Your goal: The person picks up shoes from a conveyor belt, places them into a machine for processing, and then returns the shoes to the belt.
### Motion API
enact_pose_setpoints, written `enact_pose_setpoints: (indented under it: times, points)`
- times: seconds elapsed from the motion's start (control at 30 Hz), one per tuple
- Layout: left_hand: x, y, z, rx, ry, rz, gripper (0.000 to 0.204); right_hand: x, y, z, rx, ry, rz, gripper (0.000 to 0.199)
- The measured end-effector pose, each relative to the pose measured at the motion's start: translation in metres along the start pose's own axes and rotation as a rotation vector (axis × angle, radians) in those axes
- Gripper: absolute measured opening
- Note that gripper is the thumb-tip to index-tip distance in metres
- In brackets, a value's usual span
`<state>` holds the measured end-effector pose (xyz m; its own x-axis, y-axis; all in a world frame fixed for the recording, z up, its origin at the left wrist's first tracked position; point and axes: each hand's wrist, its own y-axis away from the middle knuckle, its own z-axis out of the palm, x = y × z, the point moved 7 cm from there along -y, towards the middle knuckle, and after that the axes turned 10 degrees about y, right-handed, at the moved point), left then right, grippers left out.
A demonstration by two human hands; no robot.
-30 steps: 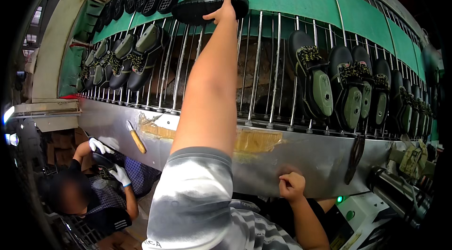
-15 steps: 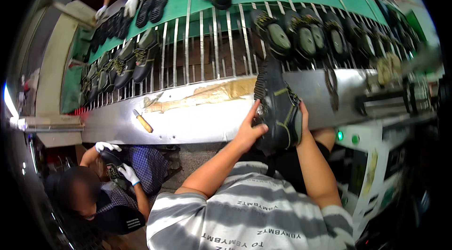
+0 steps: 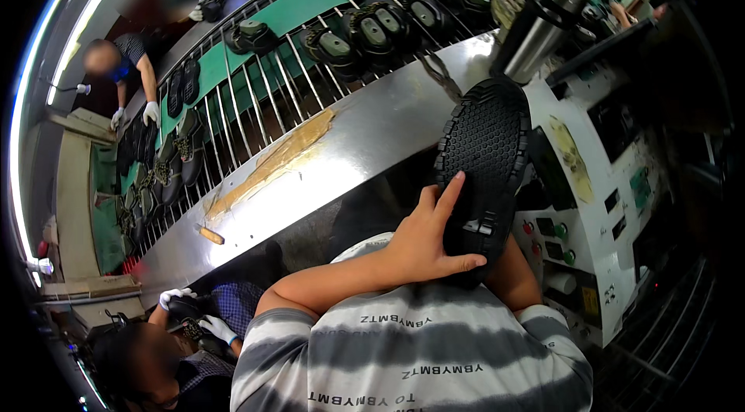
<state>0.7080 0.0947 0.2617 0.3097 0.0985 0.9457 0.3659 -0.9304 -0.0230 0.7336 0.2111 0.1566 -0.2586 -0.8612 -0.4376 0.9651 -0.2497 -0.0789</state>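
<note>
A black work shoe (image 3: 485, 140) is tilted up in front of me, its treaded sole turned toward me and its upper hidden behind it. My left hand (image 3: 431, 241) holds it at the near left edge. The index finger lies on the sole and the thumb reaches across the near end. On the shoe's other side my right forearm (image 3: 516, 276) passes behind it; the shoe hides the right hand and its fingers.
Beyond the metal ledge (image 3: 341, 156) several shoes (image 3: 384, 20) stand on a roller conveyor. A steel thermos (image 3: 543, 20) is at the ledge's right, above a white control panel (image 3: 582, 241). A yellow-handled knife (image 3: 211, 235) lies left. Gloved co-workers (image 3: 128, 74) work at the left.
The shoe has turned so that its sole faces me, and it has moved right over the panel side. My left hand has shifted onto the sole; my right hand has gone out of sight behind it.
</note>
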Motion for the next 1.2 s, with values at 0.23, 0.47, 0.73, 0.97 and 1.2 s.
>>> enact_pose_setpoints:
  times: [0.23, 0.47, 0.73, 0.97, 1.2]
  points:
    - [-0.006, -0.011, 0.024, 0.018, -0.022, -0.022, 0.132, -0.016, 0.024, -0.007, -0.023, -0.002, -0.072, 0.060]
    - [-0.008, -0.019, 0.027, 0.008, 0.002, -0.089, 0.126, -0.017, 0.028, -0.012, -0.044, -0.032, -0.083, 0.056]
    - [0.010, -0.017, 0.036, 0.069, -0.103, 0.052, 0.112, -0.023, 0.027, -0.012, -0.065, -0.050, -0.114, 0.052]
    - [0.036, -0.010, 0.046, 0.078, -0.269, 0.289, 0.097, -0.025, 0.036, -0.014, -0.121, -0.092, -0.140, 0.049]
    - [0.047, -0.014, 0.052, 0.065, -0.310, 0.416, 0.094, -0.023, 0.044, -0.017, -0.264, -0.075, -0.144, 0.042]
